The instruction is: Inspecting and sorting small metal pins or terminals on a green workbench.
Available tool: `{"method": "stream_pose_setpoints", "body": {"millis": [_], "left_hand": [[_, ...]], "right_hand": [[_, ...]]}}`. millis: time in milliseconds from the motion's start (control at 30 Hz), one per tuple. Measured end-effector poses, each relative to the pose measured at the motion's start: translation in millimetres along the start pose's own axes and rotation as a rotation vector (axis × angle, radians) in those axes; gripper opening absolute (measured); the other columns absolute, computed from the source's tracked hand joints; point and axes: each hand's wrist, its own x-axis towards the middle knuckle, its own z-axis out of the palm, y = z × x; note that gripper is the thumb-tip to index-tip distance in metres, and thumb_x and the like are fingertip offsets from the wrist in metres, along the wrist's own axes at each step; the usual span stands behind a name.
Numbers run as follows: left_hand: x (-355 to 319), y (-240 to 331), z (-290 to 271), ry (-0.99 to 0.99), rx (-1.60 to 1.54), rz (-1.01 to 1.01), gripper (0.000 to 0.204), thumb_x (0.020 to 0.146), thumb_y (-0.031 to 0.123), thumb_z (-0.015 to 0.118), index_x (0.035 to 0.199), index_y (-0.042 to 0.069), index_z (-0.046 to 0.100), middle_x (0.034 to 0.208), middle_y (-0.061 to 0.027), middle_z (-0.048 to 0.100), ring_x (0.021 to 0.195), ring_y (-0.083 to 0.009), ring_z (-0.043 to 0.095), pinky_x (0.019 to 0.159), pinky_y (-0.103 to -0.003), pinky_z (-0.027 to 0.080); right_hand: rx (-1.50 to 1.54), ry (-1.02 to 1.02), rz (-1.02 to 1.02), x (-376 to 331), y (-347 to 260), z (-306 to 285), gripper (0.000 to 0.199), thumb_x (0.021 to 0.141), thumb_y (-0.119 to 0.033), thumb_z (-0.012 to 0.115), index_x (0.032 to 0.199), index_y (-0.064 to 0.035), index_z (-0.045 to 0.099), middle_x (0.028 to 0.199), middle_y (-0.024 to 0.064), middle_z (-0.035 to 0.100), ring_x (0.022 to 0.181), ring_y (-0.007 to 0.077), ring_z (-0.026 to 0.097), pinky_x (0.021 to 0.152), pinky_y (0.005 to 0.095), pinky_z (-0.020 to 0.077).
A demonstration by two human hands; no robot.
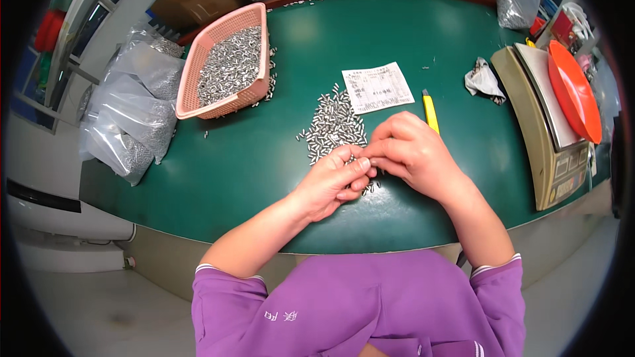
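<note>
Both hands meet over the near edge of a pile of small silvery metal parts (334,122) on the green table. My left hand (334,182) is closed, palm partly up, its thumb pressed against curled fingers. My right hand (413,155) comes in from the right, fingertips pinched against the left hand's fingertips. Whatever lies between the fingers is too small and too covered to make out. A few more of the parts lie just beneath the hands. Beyond the right hand are a printed paper slip (378,88) and a yellow utility knife (430,111).
At the left, a pink plastic basket (188,96) holds many similar parts, beside filled clear bags (135,119). A scale (529,119) with a red-orange dish (572,92) stands at the right, near a crumpled white bag (485,80). A cardboard box (195,0) sits far left.
</note>
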Motion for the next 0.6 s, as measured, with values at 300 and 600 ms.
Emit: {"method": "stream_pose_setpoints", "body": {"millis": [300, 600], "left_hand": [[1, -2, -1, 0.042, -0.009, 0.05, 0.008, 0.091, 0.016, 0.048, 0.091, 0.008, 0.045, 0.081, -0.003, 0.051, 0.059, -0.0039, 0.039, 0.041, -0.014, 0.027], [-2, 0, 3, 0.061, -0.068, 0.121, 0.009, 0.091, 0.017, 0.047, 0.089, 0.008, 0.048, 0.078, -0.0021, 0.05, 0.055, -0.0037, 0.039, 0.04, -0.015, 0.025]], "right_hand": [[0.15, 0.005, 0.224, -6, 0, 10, 0.012, 0.072, -0.011, 0.065, 0.084, -0.0084, 0.066, 0.081, 0.0031, 0.059, 0.08, 0.0221, 0.055, 0.072, 0.0337, 0.0447], [0.518, 0.043, 0.522, -6, -9, 18, 0.025, 0.075, -0.009, 0.062, 0.099, -0.0028, 0.058, 0.087, 0.0083, 0.057, 0.074, 0.0144, 0.06, 0.066, 0.0264, 0.0494]]}}
